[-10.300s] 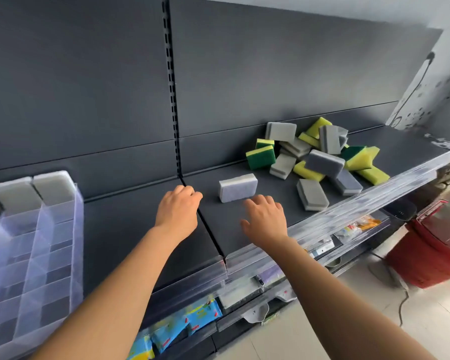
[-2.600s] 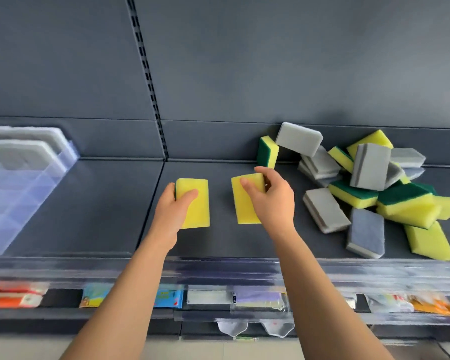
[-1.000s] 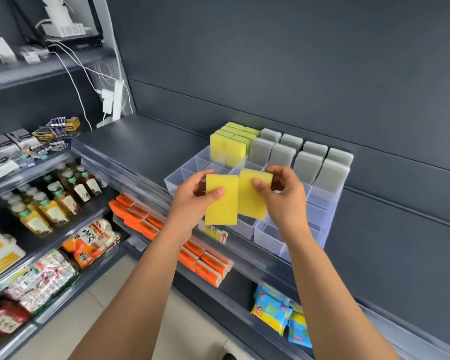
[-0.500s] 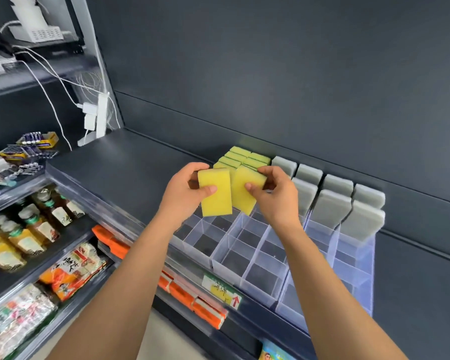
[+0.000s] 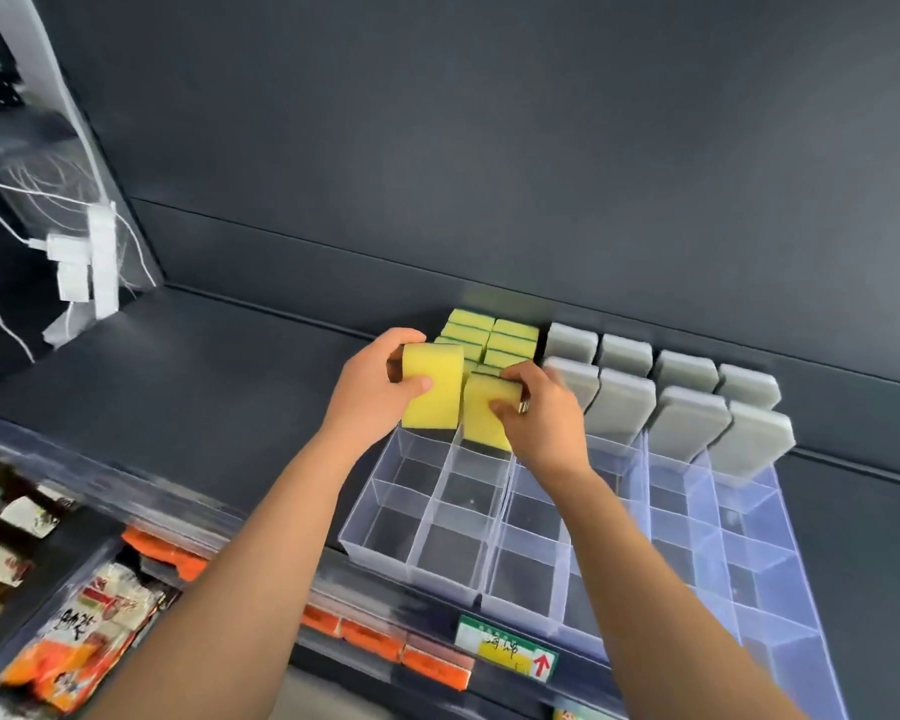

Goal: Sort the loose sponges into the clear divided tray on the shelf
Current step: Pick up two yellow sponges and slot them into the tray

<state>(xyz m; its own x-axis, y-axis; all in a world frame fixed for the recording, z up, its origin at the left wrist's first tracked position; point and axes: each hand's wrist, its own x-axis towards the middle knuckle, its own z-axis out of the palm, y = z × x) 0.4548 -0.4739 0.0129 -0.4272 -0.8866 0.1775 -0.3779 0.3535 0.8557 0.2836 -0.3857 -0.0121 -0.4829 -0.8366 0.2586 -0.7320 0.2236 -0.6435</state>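
From the head camera, both hands were up over the clear plastic divided tray (image 5: 434, 518), which sat on the dark grey shelf (image 5: 204, 392). It reached from near the shelf's back edge to its front edge. The left hand (image 5: 372, 387) gripped a rectangular yellow foam sponge (image 5: 437, 379) upright, thumb across its face and fingers curled behind. Its lower end hung just above the tray's left-hand column. The right hand (image 5: 544, 415) pinched a second yellow foam sponge (image 5: 481, 410) the same way, just beside the first, its lower end down at the rim of the next column.

Behind them, in the tray's back-left corner, a block of yellow-and-green sponges (image 5: 513, 337) stood packed on edge. Along the tray's back edge to the right, two rows of grey rounded sponges (image 5: 684, 410) stood upright in their cells.

A green-and-yellow price label with a red arrow (image 5: 507, 654) was fixed to the shelf's front edge below the tray. Orange-and-white packets (image 5: 89, 634) lay on the lower shelf at the left — too blurred to read.
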